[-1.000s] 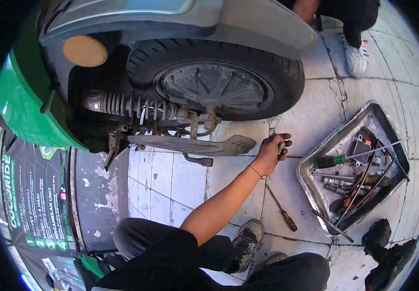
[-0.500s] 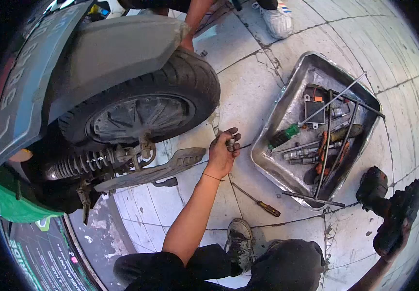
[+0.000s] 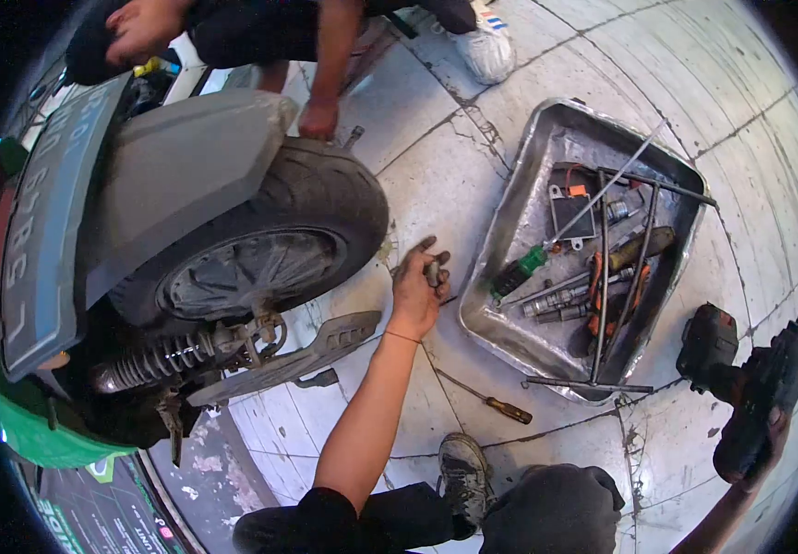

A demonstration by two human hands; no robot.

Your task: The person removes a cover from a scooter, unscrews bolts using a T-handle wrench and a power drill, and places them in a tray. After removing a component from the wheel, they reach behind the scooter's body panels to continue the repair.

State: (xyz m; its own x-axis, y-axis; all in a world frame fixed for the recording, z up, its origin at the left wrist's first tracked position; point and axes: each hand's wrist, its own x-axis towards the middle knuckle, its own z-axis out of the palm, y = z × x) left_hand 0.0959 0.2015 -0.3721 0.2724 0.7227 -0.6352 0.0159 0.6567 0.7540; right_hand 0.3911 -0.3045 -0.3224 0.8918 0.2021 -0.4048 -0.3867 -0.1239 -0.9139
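Note:
My left hand (image 3: pixel 414 294) is held palm up between the rear wheel (image 3: pixel 256 272) and the metal tray (image 3: pixel 482 328). Its blackened fingers curl round a small round metal part (image 3: pixel 433 271), whose exact kind I cannot make out. At the far right, my right hand (image 3: pixel 774 438) grips a black cordless impact wrench (image 3: pixel 766 392), its nose pointing up and away. On the floor below the tray lies a flat screwdriver (image 3: pixel 500 406) with a yellow-brown handle.
Inside the tray lie a green-handled screwdriver (image 3: pixel 521 270), orange-handled pliers, several sockets and T-handle wrenches (image 3: pixel 605 277). A shock absorber (image 3: pixel 163 360) and footrest (image 3: pixel 334 337) stick out beside the wheel. Another person's hand (image 3: pixel 318 118) rests at the tyre's far side; their shoe (image 3: pixel 486 54) stands beyond.
The view has shifted, so the other person shows more at the top. My left hand keeps the metal part, with little movement. My right hand still holds the impact wrench.

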